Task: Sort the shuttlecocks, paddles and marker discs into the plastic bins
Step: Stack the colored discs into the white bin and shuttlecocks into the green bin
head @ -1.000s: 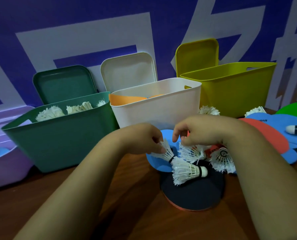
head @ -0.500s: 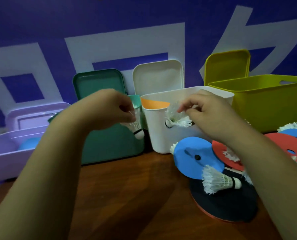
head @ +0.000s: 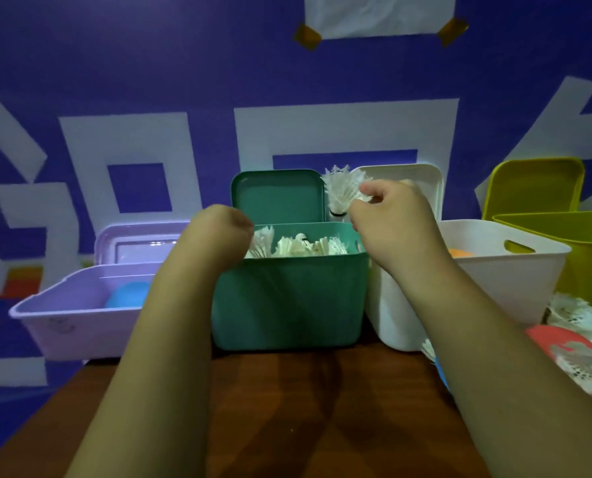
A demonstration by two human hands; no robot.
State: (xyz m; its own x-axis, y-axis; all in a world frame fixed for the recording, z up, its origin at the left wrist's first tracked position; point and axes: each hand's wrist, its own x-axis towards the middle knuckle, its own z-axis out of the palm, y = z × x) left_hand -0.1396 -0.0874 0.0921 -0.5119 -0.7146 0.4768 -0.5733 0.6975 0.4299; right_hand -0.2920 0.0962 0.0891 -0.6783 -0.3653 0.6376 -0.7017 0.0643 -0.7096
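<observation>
Right hand [head: 387, 215] pinches shuttlecock [head: 339, 188] above green bin [head: 287, 298], cork down. Left hand [head: 222, 232] over bin's left rim; cannot tell its grip.

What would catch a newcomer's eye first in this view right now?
The right hand pinches a white shuttlecock, cork down, above the right side of the green bin at centre frame. That bin holds a heap of shuttlecocks, and the left hand is curled over its left rim. A purple bin sits to its left, and a white bin and yellow bin to its right.
</observation>
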